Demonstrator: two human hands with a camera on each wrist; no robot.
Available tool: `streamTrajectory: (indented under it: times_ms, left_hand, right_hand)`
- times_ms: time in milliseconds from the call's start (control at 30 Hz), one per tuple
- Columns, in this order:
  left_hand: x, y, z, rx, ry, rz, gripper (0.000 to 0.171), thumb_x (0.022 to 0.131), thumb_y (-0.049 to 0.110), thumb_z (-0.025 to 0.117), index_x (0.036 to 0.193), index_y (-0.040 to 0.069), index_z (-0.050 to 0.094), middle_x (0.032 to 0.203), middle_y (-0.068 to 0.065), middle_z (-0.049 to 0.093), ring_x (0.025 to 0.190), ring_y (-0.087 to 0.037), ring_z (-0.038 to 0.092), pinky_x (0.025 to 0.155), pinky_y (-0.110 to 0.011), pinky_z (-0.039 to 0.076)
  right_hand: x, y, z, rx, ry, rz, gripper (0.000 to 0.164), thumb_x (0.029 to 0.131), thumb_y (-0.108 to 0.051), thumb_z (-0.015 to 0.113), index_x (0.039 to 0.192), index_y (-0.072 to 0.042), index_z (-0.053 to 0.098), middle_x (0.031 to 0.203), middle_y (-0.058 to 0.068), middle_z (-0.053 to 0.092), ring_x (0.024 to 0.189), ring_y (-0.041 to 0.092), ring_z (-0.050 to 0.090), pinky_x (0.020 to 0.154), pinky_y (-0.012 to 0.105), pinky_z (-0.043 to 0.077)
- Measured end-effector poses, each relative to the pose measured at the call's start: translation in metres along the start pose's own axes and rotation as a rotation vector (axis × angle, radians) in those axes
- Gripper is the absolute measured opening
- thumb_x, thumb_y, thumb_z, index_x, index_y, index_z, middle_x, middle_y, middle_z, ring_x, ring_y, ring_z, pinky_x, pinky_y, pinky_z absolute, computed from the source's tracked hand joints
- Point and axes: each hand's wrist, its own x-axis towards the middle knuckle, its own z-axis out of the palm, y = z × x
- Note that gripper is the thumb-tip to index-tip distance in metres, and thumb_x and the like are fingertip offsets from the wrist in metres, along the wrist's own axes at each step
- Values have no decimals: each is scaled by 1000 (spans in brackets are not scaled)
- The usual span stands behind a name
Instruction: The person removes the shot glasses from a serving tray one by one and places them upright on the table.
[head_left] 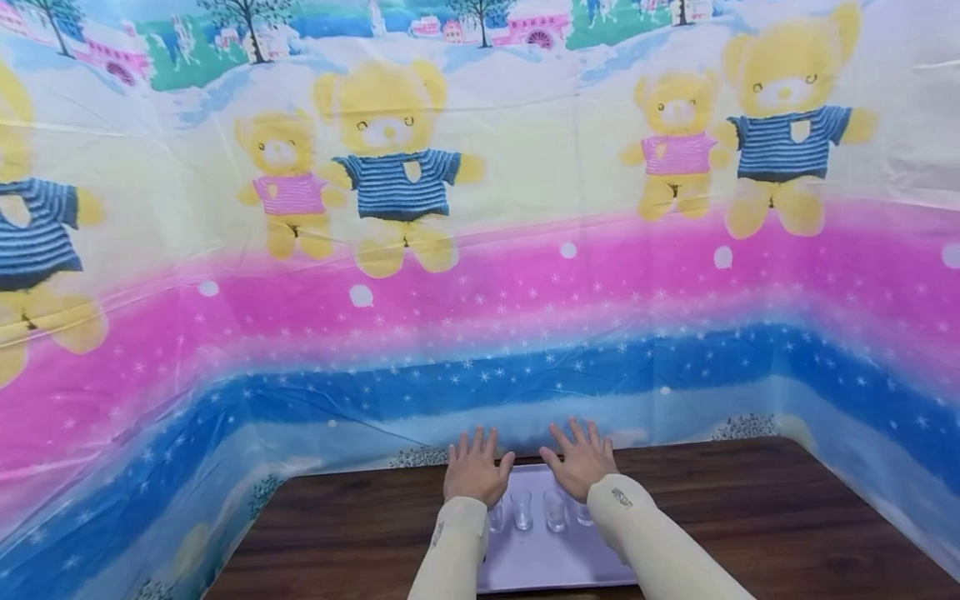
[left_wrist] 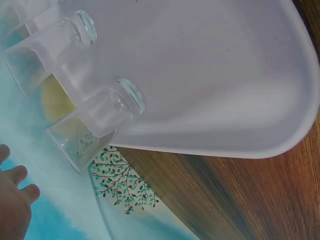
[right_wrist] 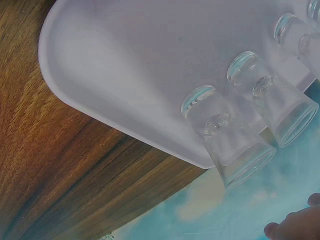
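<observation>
A pale lilac tray (head_left: pixel 555 562) lies on the table, with several small clear shot glasses in a row across its far part. Two of them, one glass (head_left: pixel 522 510) and another glass (head_left: pixel 555 510), show between my arms in the head view. My left hand (head_left: pixel 474 467) is held out with fingers spread over the tray's far left corner. Likewise spread, my right hand (head_left: pixel 583 462) reaches over the far right side. Neither hand grips anything. Each wrist view shows an end glass (left_wrist: pixel 100 120) upright on the tray, with fingertips (right_wrist: pixel 297 225) apart from the glasses.
The dark wooden table (head_left: pixel 750 508) extends on both sides of the tray. Behind and around it hangs a colourful cloth (head_left: pixel 510 308) printed with teddy bears and snowflakes, close against the table's far edge.
</observation>
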Motion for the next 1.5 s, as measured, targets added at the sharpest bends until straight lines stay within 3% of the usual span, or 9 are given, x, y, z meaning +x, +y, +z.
streamTrajectory:
  times_ms: [300,433,633,767,867,1000,1200,1333,1500]
  left_hand:
    - [5,-6,-3,-11,-5,-6,61,98,49,35,147,13,33,150,-14,30,137,-38,23,108,-52,15]
    - [6,-12,-6,-75,-1,-9,59,99,45,35,145,8,36,147,-18,33,135,-40,26,107,-53,18]
    - [5,-31,-19,-216,25,-67,45,100,28,36,128,-5,49,130,-24,45,123,-42,37,98,-56,28]
    - [-1,-47,-26,-316,-31,-124,41,100,24,35,122,-7,52,118,-23,53,111,-40,47,91,-53,37]
    - [-8,-63,-25,-386,-84,-172,34,99,22,37,112,-4,55,95,-19,58,86,-33,57,73,-47,45]
    - [-22,-88,-19,-436,-151,-192,18,97,17,45,100,1,55,74,-8,53,63,-21,50,58,-38,41]
    - [-35,-109,0,-476,-237,-197,10,93,10,56,98,1,58,79,-3,57,69,-16,54,63,-35,46]
    - [-37,-112,7,-528,-285,-219,8,92,8,58,96,1,59,77,-3,57,67,-16,55,61,-33,46]
    - [-38,-112,11,-481,-317,-174,8,91,13,61,90,5,63,77,-1,57,68,-14,53,64,-33,45]
  right_hand:
    - [4,6,1,17,17,-22,61,97,-52,37,146,-15,37,151,20,23,138,45,9,104,62,4]
    - [4,14,3,24,-3,-38,63,96,-54,35,147,-16,35,151,19,23,138,44,10,104,62,6]
    - [2,23,-11,135,-59,-31,63,97,-49,39,145,-8,35,145,23,33,132,44,29,102,60,21]
    - [-3,33,-20,143,-72,-9,61,97,-47,42,142,-6,41,141,21,41,128,41,36,100,58,27]
    - [-10,41,-23,121,-89,-26,58,96,-46,47,137,-5,47,136,19,46,125,39,41,99,56,31]
    - [-18,48,-22,95,-103,-67,49,94,-39,54,130,-5,54,132,16,50,122,38,45,97,55,33]
    - [-24,61,-24,58,-82,-137,29,88,-27,66,111,-9,64,103,4,60,96,22,58,82,44,45]
    - [-25,72,-24,49,-89,-177,26,84,-28,71,103,-12,66,89,-5,56,81,12,54,72,38,46]
    - [-28,80,-26,80,-122,-156,26,77,-24,77,97,-13,65,82,-7,52,75,11,50,67,35,44]
